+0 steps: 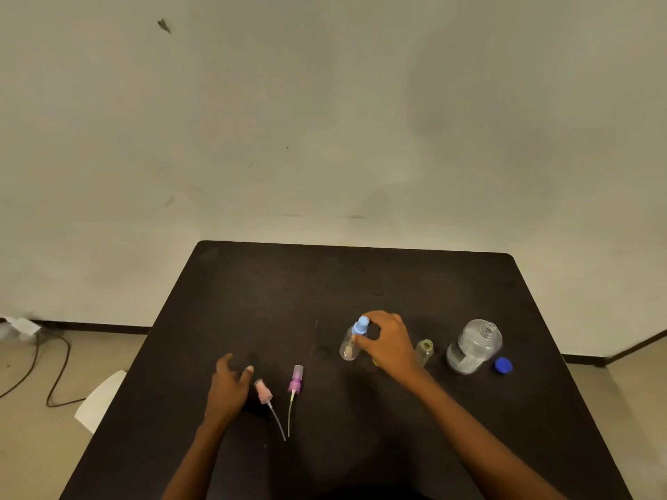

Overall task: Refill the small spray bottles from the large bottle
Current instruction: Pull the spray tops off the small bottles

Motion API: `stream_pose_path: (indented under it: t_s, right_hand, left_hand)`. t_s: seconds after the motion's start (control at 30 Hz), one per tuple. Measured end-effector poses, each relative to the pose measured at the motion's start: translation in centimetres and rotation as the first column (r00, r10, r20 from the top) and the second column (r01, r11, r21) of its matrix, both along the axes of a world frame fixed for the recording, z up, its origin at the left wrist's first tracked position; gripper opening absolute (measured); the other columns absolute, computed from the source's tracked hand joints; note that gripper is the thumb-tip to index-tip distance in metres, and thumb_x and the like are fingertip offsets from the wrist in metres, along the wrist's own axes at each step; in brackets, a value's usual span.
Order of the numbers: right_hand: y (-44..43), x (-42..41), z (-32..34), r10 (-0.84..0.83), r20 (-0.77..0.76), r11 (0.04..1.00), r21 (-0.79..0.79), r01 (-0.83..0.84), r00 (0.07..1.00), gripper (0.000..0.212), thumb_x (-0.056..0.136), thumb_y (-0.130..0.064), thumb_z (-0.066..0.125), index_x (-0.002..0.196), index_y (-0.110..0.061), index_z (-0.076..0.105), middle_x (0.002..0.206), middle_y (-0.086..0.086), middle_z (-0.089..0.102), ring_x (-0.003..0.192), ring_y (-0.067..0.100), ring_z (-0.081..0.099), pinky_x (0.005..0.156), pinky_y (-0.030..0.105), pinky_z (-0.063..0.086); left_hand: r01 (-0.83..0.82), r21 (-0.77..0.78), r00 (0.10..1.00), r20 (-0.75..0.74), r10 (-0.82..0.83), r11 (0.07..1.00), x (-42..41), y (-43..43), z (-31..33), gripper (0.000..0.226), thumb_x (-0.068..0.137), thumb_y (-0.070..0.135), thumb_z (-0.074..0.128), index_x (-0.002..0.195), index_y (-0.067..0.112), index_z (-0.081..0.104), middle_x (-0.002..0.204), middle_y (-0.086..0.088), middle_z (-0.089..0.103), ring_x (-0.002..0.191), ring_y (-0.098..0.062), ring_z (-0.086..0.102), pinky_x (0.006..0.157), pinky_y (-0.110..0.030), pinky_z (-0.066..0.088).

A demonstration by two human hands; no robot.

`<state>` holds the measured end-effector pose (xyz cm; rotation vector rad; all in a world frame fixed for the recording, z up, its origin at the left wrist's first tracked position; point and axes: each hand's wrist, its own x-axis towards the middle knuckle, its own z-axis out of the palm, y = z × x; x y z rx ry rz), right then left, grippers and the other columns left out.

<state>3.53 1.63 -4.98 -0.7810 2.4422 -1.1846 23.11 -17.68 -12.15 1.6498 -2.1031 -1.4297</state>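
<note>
Blue-capped bottle [348,350], right hand [388,342] gripping it

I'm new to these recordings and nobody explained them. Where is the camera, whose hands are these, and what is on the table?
No machine here: one camera worn on a person's head looks down at their bare hands. The right hand grips a blue-topped spray bottle. The left hand rests on the black table, holding nothing, beside a pink sprayer head and a purple sprayer head. Farther right stand a small open bottle, the uncapped large bottle and a blue cap.
</note>
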Motion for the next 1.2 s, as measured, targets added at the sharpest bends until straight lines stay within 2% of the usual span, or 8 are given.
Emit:
stream_pose_path:
  t_s: [0.1,0.23,0.33,0.43,0.6,0.9,1.1,1.2]
  right_hand:
    - [1.2,0.5,2.1,-0.050,0.293,0.976,-0.187,0.108,0.955,0.006,0.079,-0.015,0.067,0.083,-0.010,0.067,0.082,0.011,0.069,0.078,0.027,0.065,0.071,0.041,0.051]
    - [2.8,1.0,4.0,0.025,0.489,0.953,-0.276,0.127,0.872,0.014,0.077,-0.012,0.070,0.090,-0.010,0.067,0.092,0.016,0.069,0.085,0.027,0.065,0.075,0.043,0.050]
    - [3.7,1.4,5.1,0.074,0.510,0.953,-0.289,0.090,0.857,0.015,0.078,-0.014,0.070,0.092,-0.010,0.067,0.091,0.014,0.068,0.085,0.026,0.064,0.073,0.035,0.052]
    - [4.6,1.8,6.2,0.114,0.491,0.955,-0.294,0.041,0.864,0.017,0.079,-0.019,0.068,0.092,-0.008,0.068,0.090,0.013,0.066,0.082,0.017,0.062,0.071,0.024,0.051]
    - [6.1,1.9,7.9,0.206,0.498,0.944,-0.327,-0.038,0.842,0.029,0.071,-0.034,0.074,0.092,-0.013,0.071,0.095,0.013,0.069,0.095,0.027,0.065,0.090,0.041,0.051]
    - [9.0,1.3,9.7,0.266,0.640,0.955,-0.277,-0.107,0.720,0.033,0.075,-0.029,0.069,0.102,-0.010,0.069,0.103,0.014,0.069,0.102,0.028,0.063,0.093,0.040,0.049]
    - [9.9,0.9,10.5,0.314,0.755,0.931,-0.364,-0.030,0.576,0.035,0.073,-0.028,0.069,0.103,-0.010,0.069,0.097,0.015,0.069,0.085,0.022,0.065,0.083,0.038,0.052]
    - [10.0,0.8,10.7,0.356,0.755,0.912,-0.409,-0.027,0.551,0.030,0.076,-0.024,0.068,0.103,-0.009,0.069,0.099,0.017,0.069,0.085,0.023,0.065,0.083,0.038,0.052]
  left_hand:
    - [-0.021,-0.098,0.994,-0.107,0.010,0.995,-1.3,0.9,2.3,0.058,0.089,0.019,0.057,0.139,0.012,0.029,0.134,-0.021,0.045,0.120,-0.032,0.049,0.101,-0.052,0.040]
    - [0.052,-0.078,0.944,-0.322,-0.075,0.996,-4.2,3.8,6.5,0.038,0.091,0.018,0.054,0.127,0.013,0.047,0.122,-0.007,0.055,0.116,-0.024,0.053,0.092,-0.035,0.044]
    - [0.192,-0.004,0.877,-0.447,-0.174,0.981,-6.2,6.9,10.3,0.022,0.091,0.018,0.054,0.112,0.020,0.060,0.105,0.009,0.061,0.109,-0.015,0.057,0.088,-0.028,0.047]
    - [0.366,0.108,0.802,-0.541,-0.254,0.924,-7.7,10.1,13.6,0.019,0.092,0.024,0.051,0.107,0.029,0.060,0.110,0.012,0.062,0.108,-0.007,0.057,0.088,-0.025,0.048]
    - [0.500,0.231,0.745,-0.606,-0.279,0.835,-9.1,13.0,15.8,0.027,0.090,0.027,0.052,0.115,0.023,0.061,0.116,0.005,0.065,0.108,-0.010,0.061,0.094,-0.031,0.051]
    - [0.478,0.303,0.716,-0.678,-0.167,0.824,-10.0,13.7,15.9,0.036,0.074,0.034,0.059,0.105,0.016,0.067,0.113,0.001,0.068,0.103,-0.014,0.065,0.091,-0.035,0.052]
    - [0.613,0.418,0.655,-0.743,-0.136,0.670,-10.2,14.6,16.6,0.038,0.083,0.027,0.051,0.120,0.018,0.056,0.117,-0.004,0.067,0.092,-0.017,0.067,0.080,-0.032,0.054]
    - [0.622,0.414,0.640,-0.758,-0.126,0.665,-10.4,14.8,16.9,0.034,0.082,0.024,0.052,0.115,0.018,0.060,0.115,-0.003,0.068,0.104,-0.017,0.063,0.088,-0.035,0.049]
